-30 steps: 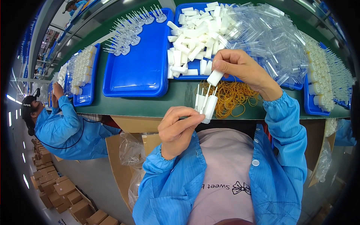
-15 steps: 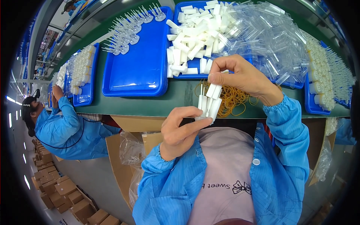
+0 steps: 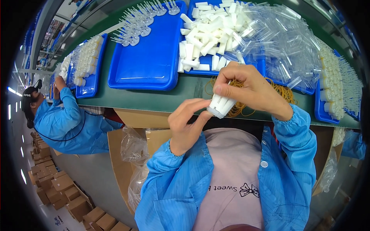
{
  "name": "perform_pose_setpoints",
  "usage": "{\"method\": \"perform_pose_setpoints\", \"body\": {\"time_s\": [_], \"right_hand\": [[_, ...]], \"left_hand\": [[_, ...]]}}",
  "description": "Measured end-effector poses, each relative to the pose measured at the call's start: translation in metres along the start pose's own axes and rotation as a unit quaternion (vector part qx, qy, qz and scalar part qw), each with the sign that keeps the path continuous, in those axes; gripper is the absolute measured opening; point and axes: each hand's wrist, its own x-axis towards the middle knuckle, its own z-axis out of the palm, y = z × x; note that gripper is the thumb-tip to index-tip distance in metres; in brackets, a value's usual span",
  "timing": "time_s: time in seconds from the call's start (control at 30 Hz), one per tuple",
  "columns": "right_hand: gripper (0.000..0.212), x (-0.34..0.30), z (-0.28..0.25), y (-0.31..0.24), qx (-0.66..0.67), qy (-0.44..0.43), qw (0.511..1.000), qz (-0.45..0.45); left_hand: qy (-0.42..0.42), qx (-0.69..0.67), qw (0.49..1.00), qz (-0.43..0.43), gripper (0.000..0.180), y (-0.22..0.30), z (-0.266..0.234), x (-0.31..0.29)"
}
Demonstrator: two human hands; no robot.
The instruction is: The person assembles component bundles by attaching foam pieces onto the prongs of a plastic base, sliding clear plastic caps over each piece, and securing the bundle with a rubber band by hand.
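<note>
A small bundle of white plastic sticks (image 3: 220,104) is held upright between both hands, just above the near edge of the green table (image 3: 162,99). My right hand (image 3: 252,89) wraps around the bundle's top from the right. My left hand (image 3: 187,124) supports its lower end from the left, fingertips against it. A heap of tan rubber bands (image 3: 246,104) lies on the table right behind the bundle. Beyond it, a blue tray (image 3: 200,69) carries a pile of loose white pieces (image 3: 210,34).
An emptier blue tray (image 3: 150,61) with white forked parts at its far end sits at left. Clear plastic sleeves (image 3: 281,42) heap at right, beside trays of white parts (image 3: 339,88). A person in a blue coat (image 3: 63,123) works at left. Cardboard boxes (image 3: 58,188) stand on the floor.
My right hand brought a white piece down from the tray edge and joined it to the bundle, then closed around the bundle's top. My left hand shifted lower on it.
</note>
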Motion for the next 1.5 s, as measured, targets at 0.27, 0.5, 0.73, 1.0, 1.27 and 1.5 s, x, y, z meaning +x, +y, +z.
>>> {"method": "perform_pose_setpoints", "body": {"time_s": [0.27, 0.5, 0.73, 1.0, 1.27, 1.5], "right_hand": [[0.024, 0.063, 0.018, 0.047, -0.349, 0.117, 0.916, -0.16], [0.013, 0.07, 0.01, 0.058, -0.308, 0.136, 0.93, -0.149], [0.032, 0.047, -0.023, 0.039, 0.094, 0.047, 0.994, -0.002], [0.03, 0.035, -0.034, 0.04, 0.191, -0.025, 0.981, 0.022], [0.034, 0.027, -0.037, 0.036, 0.258, -0.051, 0.963, 0.053], [0.023, 0.018, -0.027, 0.015, 0.281, -0.115, 0.948, 0.098]], "left_hand": [[0.034, -0.032, 0.993, -0.105, 0.018, -0.01, -0.003, -0.011], [0.051, 0.045, 0.995, -0.068, 0.018, -0.013, -0.016, -0.016], [0.052, 0.008, 0.999, 0.009, 0.02, -0.005, -0.011, -0.001], [0.064, -0.032, 0.997, 0.01, 0.018, -0.003, -0.006, 0.006], [0.043, -0.071, 0.997, -0.009, 0.017, 0.001, -0.008, 0.007], [-0.024, 0.03, 0.995, 0.088, 0.026, 0.002, -0.01, 0.015]]}}
